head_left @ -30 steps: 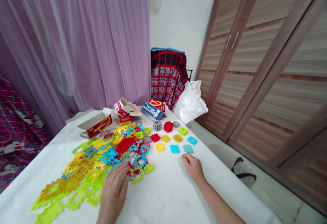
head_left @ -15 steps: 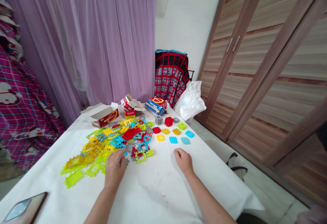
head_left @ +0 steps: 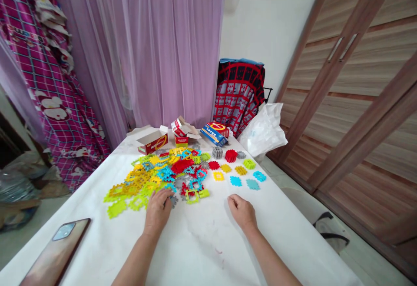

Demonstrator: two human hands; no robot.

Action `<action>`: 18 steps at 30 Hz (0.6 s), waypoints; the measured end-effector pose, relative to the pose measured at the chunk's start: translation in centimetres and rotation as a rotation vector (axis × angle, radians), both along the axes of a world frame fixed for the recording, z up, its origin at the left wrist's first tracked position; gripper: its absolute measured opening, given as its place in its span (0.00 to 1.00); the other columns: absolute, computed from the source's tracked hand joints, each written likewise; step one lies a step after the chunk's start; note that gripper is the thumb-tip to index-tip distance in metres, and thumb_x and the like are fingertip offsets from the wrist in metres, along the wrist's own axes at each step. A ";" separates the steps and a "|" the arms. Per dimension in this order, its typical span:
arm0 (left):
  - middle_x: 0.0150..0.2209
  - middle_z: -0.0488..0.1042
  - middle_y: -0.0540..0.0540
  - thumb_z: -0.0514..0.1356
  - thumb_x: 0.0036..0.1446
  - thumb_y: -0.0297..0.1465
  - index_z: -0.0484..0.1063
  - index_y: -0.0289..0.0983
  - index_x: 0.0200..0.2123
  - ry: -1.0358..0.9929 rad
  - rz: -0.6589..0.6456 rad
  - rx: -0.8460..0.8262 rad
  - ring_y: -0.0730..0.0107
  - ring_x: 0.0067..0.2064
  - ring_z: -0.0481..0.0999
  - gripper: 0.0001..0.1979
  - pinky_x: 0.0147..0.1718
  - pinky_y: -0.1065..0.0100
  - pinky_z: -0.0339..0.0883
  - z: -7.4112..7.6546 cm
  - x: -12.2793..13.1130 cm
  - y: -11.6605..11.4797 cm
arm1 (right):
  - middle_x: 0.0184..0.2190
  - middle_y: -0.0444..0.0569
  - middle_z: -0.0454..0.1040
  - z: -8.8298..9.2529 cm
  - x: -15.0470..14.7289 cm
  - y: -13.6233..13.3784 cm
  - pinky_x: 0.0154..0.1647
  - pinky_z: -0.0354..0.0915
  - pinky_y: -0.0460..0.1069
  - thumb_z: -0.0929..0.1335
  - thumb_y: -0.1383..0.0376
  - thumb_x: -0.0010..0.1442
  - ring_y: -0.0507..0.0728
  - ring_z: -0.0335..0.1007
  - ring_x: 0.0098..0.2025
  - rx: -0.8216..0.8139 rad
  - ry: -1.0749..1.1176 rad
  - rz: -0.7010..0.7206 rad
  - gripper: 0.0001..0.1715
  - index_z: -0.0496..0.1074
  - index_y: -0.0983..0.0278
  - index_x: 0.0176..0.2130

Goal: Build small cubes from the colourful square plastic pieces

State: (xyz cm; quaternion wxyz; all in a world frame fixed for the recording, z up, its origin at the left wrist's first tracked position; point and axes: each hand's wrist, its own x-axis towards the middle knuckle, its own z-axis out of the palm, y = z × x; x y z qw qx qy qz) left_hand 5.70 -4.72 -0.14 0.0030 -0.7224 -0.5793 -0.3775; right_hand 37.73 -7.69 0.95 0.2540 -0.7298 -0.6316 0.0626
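Nearest to me, a phone lies on the white-covered table, to the near left of the pile of coloured plastic pieces; a second ago it was out of my view, which has since swung left. My left hand is at the pile's near edge, as before, its fingers bent partly over a grey piece; I cannot tell whether they pinch it. That hand blocks part of the edge from me. My right hand, curled in a loose fist with nothing visible in it, is to the pile's near right. A second ago it was right beside the teal tile; now the two are clearly apart. Right of the pile, that tile lies among spaced-out others, with a red stack farther back. Beyond the pile sit an open red box and a blue box; a white bag stands to its far right. Behind the pile hangs a purple curtain.
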 end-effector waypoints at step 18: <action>0.43 0.79 0.43 0.57 0.59 0.41 0.77 0.42 0.41 0.330 0.111 -0.457 0.55 0.47 0.75 0.14 0.45 0.57 0.65 4.3 1.1 -3.8 | 0.19 0.45 0.71 -1.9 -2.7 4.4 0.27 0.60 0.45 0.61 0.46 0.59 0.54 0.66 0.24 0.130 0.434 0.210 0.27 0.76 0.62 0.29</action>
